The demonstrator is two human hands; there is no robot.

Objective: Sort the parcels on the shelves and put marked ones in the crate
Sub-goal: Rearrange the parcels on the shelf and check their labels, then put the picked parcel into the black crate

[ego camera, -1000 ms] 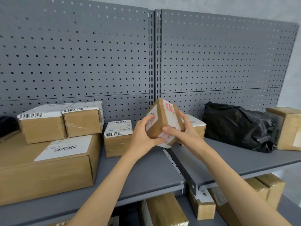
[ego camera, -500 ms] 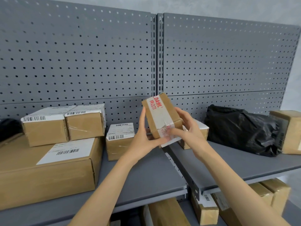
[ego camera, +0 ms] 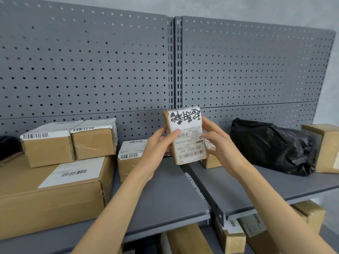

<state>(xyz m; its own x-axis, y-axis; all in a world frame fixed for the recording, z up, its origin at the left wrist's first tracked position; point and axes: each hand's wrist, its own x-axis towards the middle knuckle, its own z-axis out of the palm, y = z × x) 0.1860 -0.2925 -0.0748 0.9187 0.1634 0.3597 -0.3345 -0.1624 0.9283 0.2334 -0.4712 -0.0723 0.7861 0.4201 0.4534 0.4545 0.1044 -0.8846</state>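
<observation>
I hold a small cardboard parcel point(ego camera: 187, 136) upright in front of the pegboard, above the grey shelf point(ego camera: 165, 195). Its white label faces me, upside down, with black handwritten marks across the top and barcodes lower down. My left hand point(ego camera: 157, 145) grips its left side, thumb on the label. My right hand point(ego camera: 218, 142) holds the right edge. No crate is in view.
On the shelf at left sit a large flat box point(ego camera: 53, 191) with two smaller boxes point(ego camera: 69, 140) on top, and a small labelled box point(ego camera: 128, 158) beside them. A black bag point(ego camera: 271, 145) and a box point(ego camera: 324, 147) lie right. More parcels point(ego camera: 231, 235) fill the lower shelf.
Both hands have turned the parcel over: the side with red-printed tape has rotated away and the white label with handwritten marks now faces me. The parcel stands more upright.
</observation>
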